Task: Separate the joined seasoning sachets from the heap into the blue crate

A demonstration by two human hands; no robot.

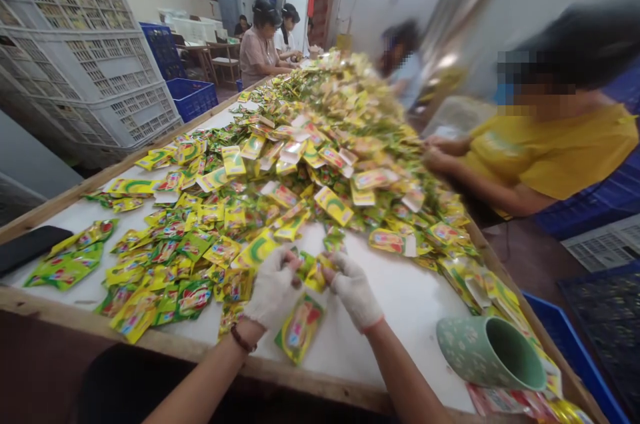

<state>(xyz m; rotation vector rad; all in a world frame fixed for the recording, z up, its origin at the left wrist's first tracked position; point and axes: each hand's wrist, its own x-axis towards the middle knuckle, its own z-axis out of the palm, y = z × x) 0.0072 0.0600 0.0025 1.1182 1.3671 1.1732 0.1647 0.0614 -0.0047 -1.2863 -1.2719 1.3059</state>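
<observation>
Both of my hands wear white fingerless work gloves. My left hand (273,287) is closed, thumb and fingers pinching small yellow-green packets at the table's near side. Opposite it, my right hand (355,289) pinches the right side of a small yellow packet (316,273) between the two hands. Blur hides how many packets are held. Just below my fingers is a larger green-and-yellow packet (300,329) with a red fruit print; I cannot tell whether it lies on the table. Loose small packets (193,297) are spread left of my left hand.
A large heap of packets and flat yellow cartons (333,205) covers the middle of the white, wood-edged table (400,317). A green flowered cup (463,344) lies at right, a black phone (35,247) at left. White crates (113,77) stand left; a person in yellow (540,157) sits right.
</observation>
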